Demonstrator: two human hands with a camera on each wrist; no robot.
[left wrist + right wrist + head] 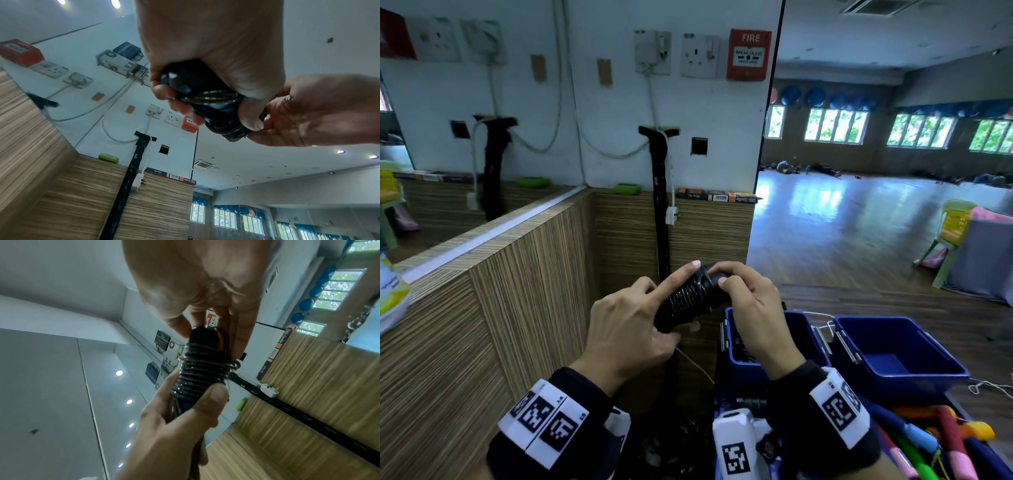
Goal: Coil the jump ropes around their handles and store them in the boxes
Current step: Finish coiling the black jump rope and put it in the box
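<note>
A black jump rope (690, 296) is wound in tight coils round its handles and held above the boxes. My left hand (633, 322) grips the lower end of the bundle, its index finger lying straight along the coils. My right hand (743, 291) pinches the upper end. The coils (202, 369) show clearly in the right wrist view, and the handle ends (185, 81) sit in my left palm in the left wrist view. Two blue boxes stand below: the left box (804, 329) has dark things inside, partly hidden by my right hand, and the right box (893, 353) looks bare.
A wood-panelled counter (517, 291) runs along the left and ahead. Several coloured jump rope handles (935, 442) lie at the bottom right. A white cord (989, 387) trails on the floor by the right box. A chair (955, 236) stands at the far right.
</note>
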